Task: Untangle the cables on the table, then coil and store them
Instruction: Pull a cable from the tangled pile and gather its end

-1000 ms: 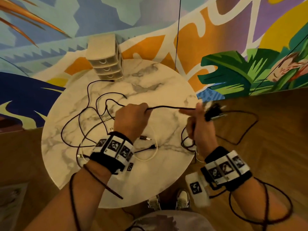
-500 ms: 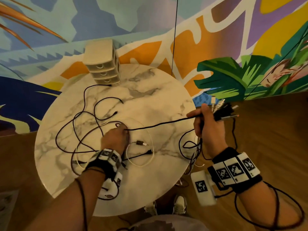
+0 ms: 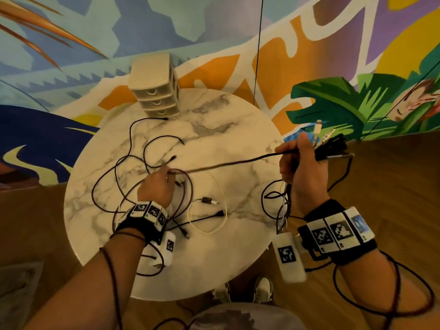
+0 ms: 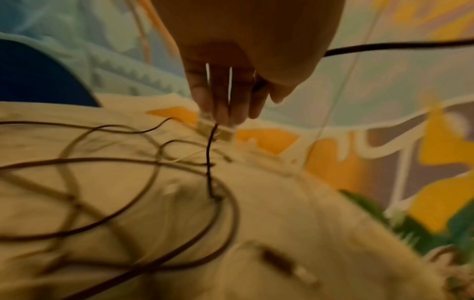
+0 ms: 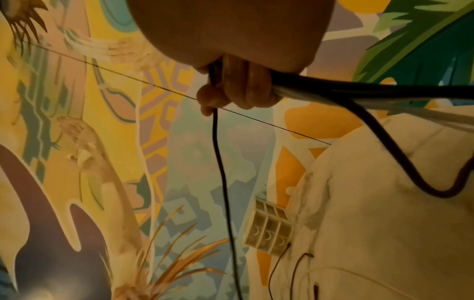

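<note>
Several black cables (image 3: pixel 123 163) lie tangled on the left half of the round marble table (image 3: pixel 238 120), and a white cable (image 3: pixel 207 231) loops near the middle. My left hand (image 3: pixel 166 173) hovers over the tangle and pinches one black cable (image 3: pixel 226 164), which runs taut to my right hand (image 3: pixel 295 153). In the left wrist view, this cable (image 4: pixel 384 47) passes between thumb and fingers (image 4: pixel 218 105). My right hand (image 5: pixel 231 95) grips a bundle of cable ends (image 3: pixel 331 145) beyond the table's right edge. More loops (image 3: pixel 278 198) hang below it.
A small beige drawer unit (image 3: pixel 154 91) with three drawers stands at the table's far edge, against the painted wall; it also shows in the right wrist view (image 5: pixel 269 231). Two loose plugs (image 3: pixel 209 200) lie by the white loop. Wooden floor surrounds the table.
My left hand slid left along the black cable, away from the right hand and down to the tangle. The cable now stretches taut between them. The right hand kept its bundle.
</note>
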A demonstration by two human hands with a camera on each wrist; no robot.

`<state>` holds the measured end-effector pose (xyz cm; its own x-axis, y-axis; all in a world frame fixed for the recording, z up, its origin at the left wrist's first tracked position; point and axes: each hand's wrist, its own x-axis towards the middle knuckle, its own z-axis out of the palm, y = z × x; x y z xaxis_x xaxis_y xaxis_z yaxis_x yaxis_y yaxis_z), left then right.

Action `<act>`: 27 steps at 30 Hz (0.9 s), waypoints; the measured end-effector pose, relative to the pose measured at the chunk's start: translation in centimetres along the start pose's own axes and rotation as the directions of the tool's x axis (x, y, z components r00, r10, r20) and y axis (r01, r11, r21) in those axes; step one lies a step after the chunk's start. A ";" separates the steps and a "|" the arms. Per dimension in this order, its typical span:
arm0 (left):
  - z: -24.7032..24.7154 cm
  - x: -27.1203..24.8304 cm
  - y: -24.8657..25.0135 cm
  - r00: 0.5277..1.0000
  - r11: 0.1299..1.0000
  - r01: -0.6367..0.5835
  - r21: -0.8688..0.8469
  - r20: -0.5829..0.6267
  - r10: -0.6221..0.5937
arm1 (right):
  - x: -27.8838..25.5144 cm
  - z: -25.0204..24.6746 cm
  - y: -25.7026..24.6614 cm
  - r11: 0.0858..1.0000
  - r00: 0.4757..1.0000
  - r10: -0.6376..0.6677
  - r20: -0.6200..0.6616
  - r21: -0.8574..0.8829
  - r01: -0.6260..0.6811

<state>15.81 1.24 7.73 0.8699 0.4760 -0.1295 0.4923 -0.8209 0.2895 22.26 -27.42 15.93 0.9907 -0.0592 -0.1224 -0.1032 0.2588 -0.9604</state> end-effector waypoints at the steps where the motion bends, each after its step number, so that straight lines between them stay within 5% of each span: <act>1: 0.3 -0.1 -1.3 0.997 0.998 0.055 -0.001 0.055 -0.055 | 0.2 -0.1 -0.3 1.000 1.000 -0.013 -0.015 0.028 0.013; 4: 0.1 0.3 -3.1 0.995 0.994 0.103 -0.045 0.014 -0.103 | 0.7 -1.2 -1.3 0.998 0.994 -0.052 -0.098 0.040 0.056; 7: -1.6 0.1 0.2 0.998 0.950 0.017 -0.313 -0.048 -0.033 | 1.3 -2.6 -1.7 0.996 0.979 -0.073 -0.190 0.042 0.082; 11: -1.5 -2.8 7.7 0.963 0.783 -0.026 -0.622 0.194 0.186 | 2.2 -5.1 -2.4 0.993 0.965 -0.092 -0.245 0.043 0.106; 13: 1.0 -5.0 9.5 0.857 0.817 -0.009 -0.577 0.417 0.304 | 2.3 -5.8 -2.7 0.995 0.971 -0.104 -0.214 -0.020 0.102; 16: 6.5 -8.4 10.7 0.522 0.931 -0.266 -0.250 0.775 0.357 | 1.7 -8.0 -3.4 0.986 0.975 -0.096 -0.201 -0.151 0.066; 17: 7.6 -8.8 11.0 0.464 0.915 -0.383 -0.124 0.831 0.307 | 1.4 -8.8 -3.6 0.983 0.978 -0.086 -0.190 -0.176 0.052; 19: 7.9 -8.8 13.0 0.514 0.855 -0.515 -0.060 0.777 0.364 | 0.8 -10.6 -3.6 0.969 0.982 -0.069 -0.175 -0.244 0.025; 21: 6.2 -9.1 17.0 0.591 0.811 -0.485 -0.329 0.561 0.580 | 0.0 -12.1 -3.4 0.954 0.983 -0.049 -0.177 -0.301 -0.006; 23: 4.0 -9.7 22.0 0.641 0.675 -0.445 -0.589 0.317 0.699 | -0.6 -13.2 -3.1 0.947 0.982 -0.039 -0.186 -0.320 -0.023; 24: 3.2 -10.0 24.4 0.621 0.631 -0.458 -0.627 0.283 0.731 | -0.8 -13.6 -2.9 0.945 0.981 -0.033 -0.191 -0.324 -0.031; 27: 3.0 -11.0 29.6 0.463 0.563 -0.651 -0.509 0.320 0.826 | -0.9 -15.2 -3.2 0.951 0.983 -0.021 -0.181 -0.306 -0.036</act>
<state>20.88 -29.30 14.85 0.8197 -0.5590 -0.1247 -0.3057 -0.6112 0.7301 20.35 -42.81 15.30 0.9602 -0.2386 -0.1453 -0.1607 -0.0465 -0.9859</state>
